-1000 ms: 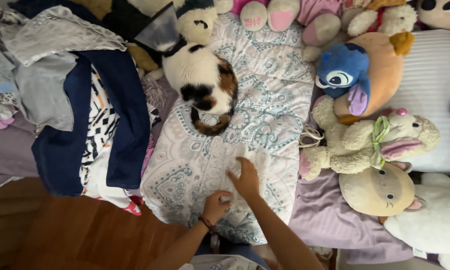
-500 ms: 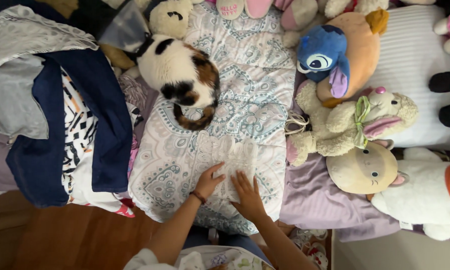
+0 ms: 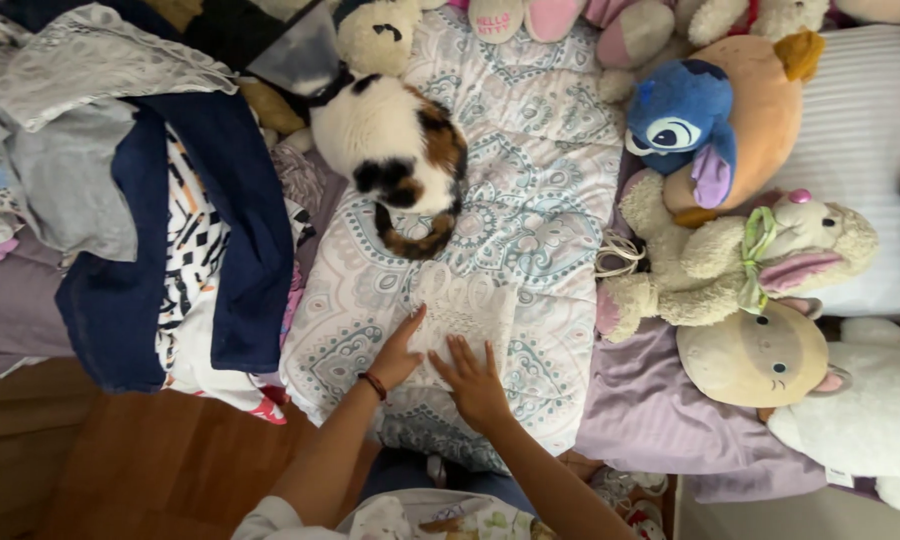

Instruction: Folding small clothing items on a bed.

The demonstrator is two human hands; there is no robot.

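White garment [image 3: 457, 318] flat on quilt, both hands pressing it down.

Garment is pale lacy cloth, hard to tell from the paisley quilt [image 3: 530, 180] under it; lies spread just ahead of both hands, near bed's front edge. Left hand [image 3: 398, 352] open, palm down on its left part, fingers splayed, gripping nothing; dark band on that wrist. Right hand [image 3: 473, 378] open too, flat on lower edge, nothing held. Judgement: cloth looks laid out and mostly smoothed, no fold visible yet, so folding seems barely begun. Beyond the fingertips a calico cat [image 3: 395, 150] lies curled on the quilt, apart from garment. Far left of left hand: clothes pile [image 3: 150, 220], not yet sorted. Right of right hand: plush toys [image 3: 730, 260] on purple sheet [image 3: 650, 420].
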